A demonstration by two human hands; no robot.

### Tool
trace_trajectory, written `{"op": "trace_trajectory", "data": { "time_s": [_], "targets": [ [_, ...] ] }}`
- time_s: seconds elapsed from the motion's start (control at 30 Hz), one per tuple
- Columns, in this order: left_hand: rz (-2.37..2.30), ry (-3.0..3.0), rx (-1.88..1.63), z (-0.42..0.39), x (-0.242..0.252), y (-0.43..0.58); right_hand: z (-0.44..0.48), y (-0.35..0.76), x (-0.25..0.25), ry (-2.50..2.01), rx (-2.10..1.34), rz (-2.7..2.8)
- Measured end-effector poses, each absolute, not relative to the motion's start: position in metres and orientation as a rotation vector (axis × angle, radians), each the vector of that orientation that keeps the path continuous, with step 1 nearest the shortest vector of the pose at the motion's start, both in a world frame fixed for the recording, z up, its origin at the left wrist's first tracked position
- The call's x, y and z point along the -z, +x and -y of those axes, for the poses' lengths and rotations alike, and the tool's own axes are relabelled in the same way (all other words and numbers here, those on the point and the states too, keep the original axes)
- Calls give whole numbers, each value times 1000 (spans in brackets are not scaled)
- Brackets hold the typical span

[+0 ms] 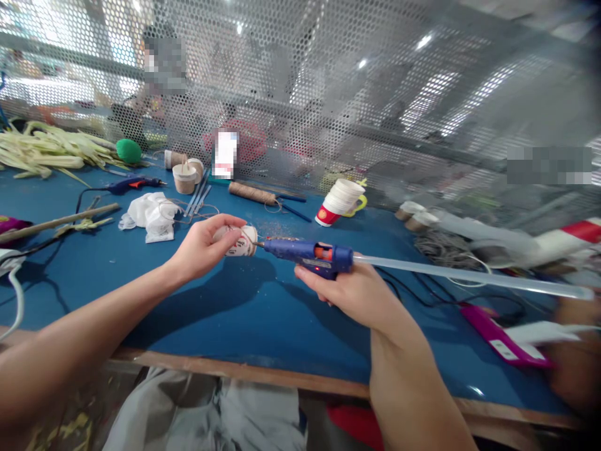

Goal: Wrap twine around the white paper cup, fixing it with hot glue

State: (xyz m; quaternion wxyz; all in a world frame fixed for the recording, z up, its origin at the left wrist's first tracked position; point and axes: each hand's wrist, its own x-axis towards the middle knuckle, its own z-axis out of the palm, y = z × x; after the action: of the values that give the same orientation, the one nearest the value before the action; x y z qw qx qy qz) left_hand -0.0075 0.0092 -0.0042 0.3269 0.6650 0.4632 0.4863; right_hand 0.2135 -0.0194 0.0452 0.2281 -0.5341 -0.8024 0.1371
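Observation:
My left hand [209,244] is closed around a white paper cup [247,242] with dark and red print, tipped on its side above the table. Fingers and thumb cover part of the cup. In my right hand [347,288] is a blue hot glue gun [305,252], its small red light lit. The gun's metal nozzle points left and meets or nearly meets the cup's end; I cannot tell if they touch. From the back of the gun a long translucent glue stick [469,275] sticks out to the right.
Behind my hands, stacked paper cups [339,199] lean beside a roll of twine [251,192]. A second glue gun [134,183], a white cloth-like bundle [153,216] and twine-wrapped cups [184,178] lie left. A magenta power strip [504,338] with cables sits right. Perforated metal mesh [300,81] stands behind the table.

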Motion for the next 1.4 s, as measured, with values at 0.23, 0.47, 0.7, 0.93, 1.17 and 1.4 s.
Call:
{"op": "trace_trajectory", "data": {
  "time_s": [0.23, 0.47, 0.7, 0.93, 1.17, 1.4],
  "targets": [
    [-1194, 1835, -1286, -6, 3, -6, 17, 215, -44, -1461, -301, 2179],
    [-1201, 2002, -1277, -4, 5, -8, 16, 218, -43, -1538, -387, 2128],
    [-1199, 1990, -1267, -5, 6, -7, 17, 218, -43, -1560, -385, 2139],
    [-1213, 1885, -1267, -5, 5, -7, 18, 217, -44, -1511, -292, 2183],
    [-1210, 1860, -1242, -6, 8, -6, 18, 216, -45, -1537, -299, 2190],
    [-1218, 1871, -1249, -7, 8, -6, 19, 217, -45, -1600, -308, 2187]
  ]
}}
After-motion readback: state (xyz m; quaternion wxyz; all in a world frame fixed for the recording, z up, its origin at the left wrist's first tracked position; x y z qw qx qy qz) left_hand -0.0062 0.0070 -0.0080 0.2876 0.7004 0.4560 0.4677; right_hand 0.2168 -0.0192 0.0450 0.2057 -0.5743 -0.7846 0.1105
